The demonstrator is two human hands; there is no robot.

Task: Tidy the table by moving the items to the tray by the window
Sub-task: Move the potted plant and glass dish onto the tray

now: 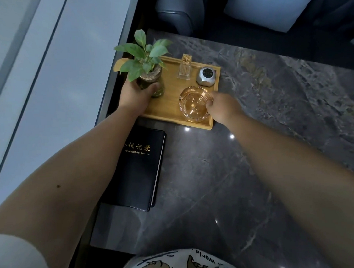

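On tray (171, 106): hands, plant (148, 74), ashtray (193, 103).

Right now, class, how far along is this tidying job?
Done: the toothpick holder and silver tin stand on the wooden tray. In hand: the left hand grips the plant jar and the right hand holds the glass ashtray, both at the tray. Left: the black notebook lies on the table.

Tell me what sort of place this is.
Probably an office meeting room or lounge: a black notebook titled "MINUTES" lies on a dark marble-look table, grey upholstered seating stands behind, and a wooden tray holds a glass ashtray.
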